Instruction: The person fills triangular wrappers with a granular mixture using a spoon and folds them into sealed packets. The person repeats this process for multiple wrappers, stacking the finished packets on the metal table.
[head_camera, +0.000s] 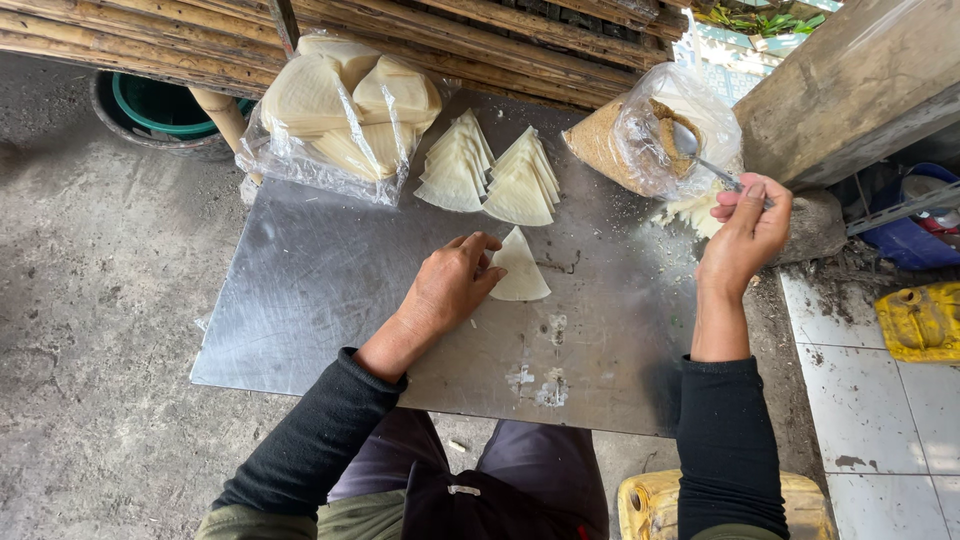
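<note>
On the metal sheet (330, 290), I see my left hand (452, 285) pressing its fingers on a pale, triangular folded wrapper (522, 268), thin and creamy. My right hand (745, 232) grips a spoon (700, 155) dipping into the filling bag (655, 130).

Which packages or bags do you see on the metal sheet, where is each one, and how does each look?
Clear plastic bag of wrappers: far left part of the metal sheet, crumpled, holding stacked pale cream folded sheets.
Clear plastic bag of filling: far right part, open, holding brown crumbly filling; the right hand dips a spoon into it.
No labels, signs or screens in view.
</note>
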